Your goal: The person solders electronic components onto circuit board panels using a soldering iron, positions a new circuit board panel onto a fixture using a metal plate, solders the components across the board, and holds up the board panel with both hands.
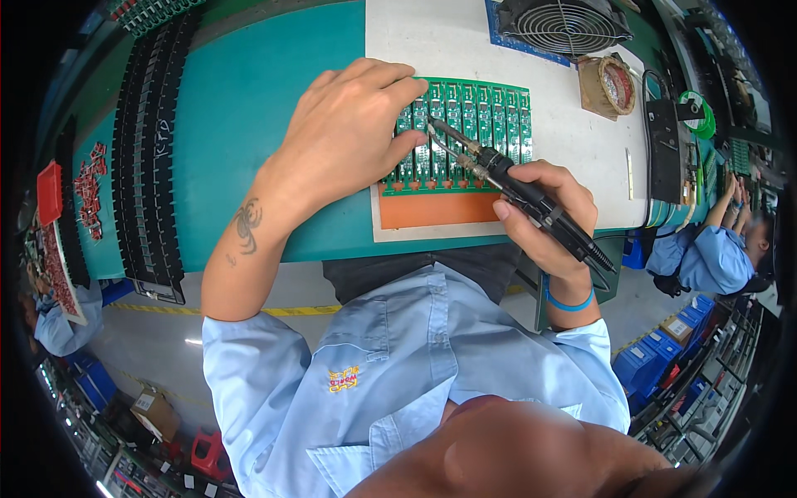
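Note:
A green circuit board panel [502, 124], made of several narrow boards side by side, lies on an orange-brown sheet [440, 211]. My left hand [340, 124] holds the panel at its left side, with thumb and fingertips on it and a gap between them. In my right hand [564, 195] is a black soldering iron [531, 197], gripped like a pen. Two thin metal parts run forward from its handle, and their tips meet at the boards near my left thumb. The exact contact point is too small to make out.
Left of the green mat [241, 108] stands a black slotted rack [149, 149], with red-wired parts [91, 187] beyond it. A fan [564, 25], a tape-wrapped round container [607, 86] and a black tool stand [667, 158] sit at the right. A co-worker [718, 249] is far right.

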Demonstrator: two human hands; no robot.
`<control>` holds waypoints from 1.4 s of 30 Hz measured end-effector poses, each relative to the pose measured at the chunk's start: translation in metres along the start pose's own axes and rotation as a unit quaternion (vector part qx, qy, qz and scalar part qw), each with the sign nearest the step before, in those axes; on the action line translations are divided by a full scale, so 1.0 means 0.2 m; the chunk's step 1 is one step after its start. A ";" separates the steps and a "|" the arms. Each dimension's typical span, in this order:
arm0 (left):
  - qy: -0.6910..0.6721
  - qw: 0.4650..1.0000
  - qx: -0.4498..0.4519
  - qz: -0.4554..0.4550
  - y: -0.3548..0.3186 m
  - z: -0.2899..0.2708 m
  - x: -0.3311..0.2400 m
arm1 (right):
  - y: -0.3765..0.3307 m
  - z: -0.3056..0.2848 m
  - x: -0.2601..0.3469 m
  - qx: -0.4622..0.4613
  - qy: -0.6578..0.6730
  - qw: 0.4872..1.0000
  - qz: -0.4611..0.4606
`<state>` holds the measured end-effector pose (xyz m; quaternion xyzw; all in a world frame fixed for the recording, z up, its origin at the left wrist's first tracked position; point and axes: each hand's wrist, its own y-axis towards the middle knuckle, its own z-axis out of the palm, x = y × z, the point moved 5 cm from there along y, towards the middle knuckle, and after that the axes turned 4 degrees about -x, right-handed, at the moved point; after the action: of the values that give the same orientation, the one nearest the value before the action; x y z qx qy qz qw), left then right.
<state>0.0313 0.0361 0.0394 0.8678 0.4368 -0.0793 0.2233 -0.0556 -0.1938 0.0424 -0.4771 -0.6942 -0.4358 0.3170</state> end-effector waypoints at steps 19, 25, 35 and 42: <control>-0.004 1.000 0.000 -0.002 0.00 0.01 0.01 | -0.03 -0.03 0.05 -0.019 0.001 1.000 -0.012; 0.021 1.000 -0.017 0.013 -0.01 -0.02 0.01 | -0.02 -0.01 0.05 -0.015 0.005 1.000 -0.025; -0.012 1.000 0.019 -0.018 -0.01 -0.06 0.03 | 0.01 0.04 0.00 -0.002 -0.002 1.000 -0.015; -0.012 1.000 0.011 -0.019 0.00 -0.06 0.03 | 0.03 0.06 -0.01 0.004 0.004 1.000 -0.010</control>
<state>0.0332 0.0456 0.0474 0.8607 0.4496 -0.0993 0.2173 -0.0500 -0.1832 0.0378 -0.4671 -0.6992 -0.4379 0.3181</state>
